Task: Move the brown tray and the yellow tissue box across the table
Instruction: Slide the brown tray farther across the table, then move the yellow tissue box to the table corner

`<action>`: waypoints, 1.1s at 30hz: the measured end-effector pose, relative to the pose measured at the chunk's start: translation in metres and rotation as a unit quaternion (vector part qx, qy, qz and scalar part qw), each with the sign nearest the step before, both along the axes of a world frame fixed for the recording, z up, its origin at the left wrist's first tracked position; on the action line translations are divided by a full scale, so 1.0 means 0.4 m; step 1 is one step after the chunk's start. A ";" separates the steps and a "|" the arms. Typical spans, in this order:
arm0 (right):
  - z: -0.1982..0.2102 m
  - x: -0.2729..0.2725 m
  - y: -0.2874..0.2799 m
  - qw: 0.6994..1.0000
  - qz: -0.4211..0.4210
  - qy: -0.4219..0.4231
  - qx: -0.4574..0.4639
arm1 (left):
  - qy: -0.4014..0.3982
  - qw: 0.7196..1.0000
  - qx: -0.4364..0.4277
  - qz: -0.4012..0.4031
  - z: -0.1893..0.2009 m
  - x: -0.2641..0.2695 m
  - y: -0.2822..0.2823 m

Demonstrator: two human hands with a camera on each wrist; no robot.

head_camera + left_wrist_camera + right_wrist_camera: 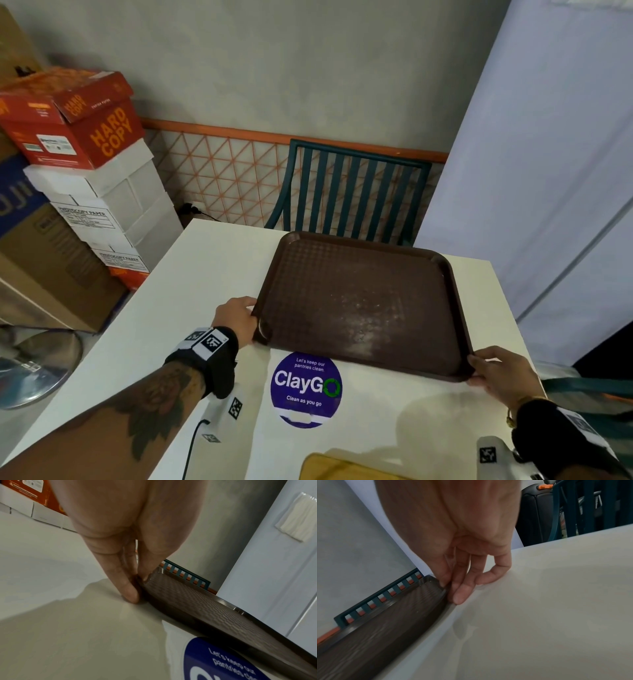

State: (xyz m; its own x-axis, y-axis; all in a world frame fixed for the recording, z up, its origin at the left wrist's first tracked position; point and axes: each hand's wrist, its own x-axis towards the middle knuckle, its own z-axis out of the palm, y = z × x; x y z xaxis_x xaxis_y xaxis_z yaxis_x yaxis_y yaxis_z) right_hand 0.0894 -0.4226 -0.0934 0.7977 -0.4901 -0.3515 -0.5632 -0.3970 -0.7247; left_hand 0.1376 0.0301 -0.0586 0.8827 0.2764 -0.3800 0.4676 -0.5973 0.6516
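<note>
The brown tray [359, 301] lies empty on the far half of the white table [205, 291]. My left hand [255, 318] pinches its near left corner, thumb on the rim and fingers [130, 592] down at the edge of the tray [197, 601]. My right hand [474, 368] pinches the near right corner the same way, thumb on the rim of the tray [385, 622], fingertips [460, 595] touching the tabletop. Whether the tray is raised off the table I cannot tell. A yellow tissue box [342, 467] shows only its top edge at the bottom of the head view.
A round blue ClayGo sticker [306, 389] is on the table, its top edge under the tray. A green slatted chair [352, 195] stands at the far side. Stacked paper boxes [85, 137] crowd the left, and a tall white cabinet [548, 171] stands on the right.
</note>
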 end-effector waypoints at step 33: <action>0.369 -0.334 0.188 0.940 0.335 0.071 -0.011 | -0.005 0.961 -0.112 -0.254 0.220 -0.451 -0.101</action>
State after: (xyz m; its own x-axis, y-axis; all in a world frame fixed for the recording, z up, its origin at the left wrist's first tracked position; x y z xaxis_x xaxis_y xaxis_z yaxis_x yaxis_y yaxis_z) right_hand -0.0440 -0.3474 0.0541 0.8757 0.0966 -0.4732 -0.2724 -0.7103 -0.6491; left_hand -0.0429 -0.0103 0.0293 0.8863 -0.2780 -0.3705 0.1465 -0.5906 0.7935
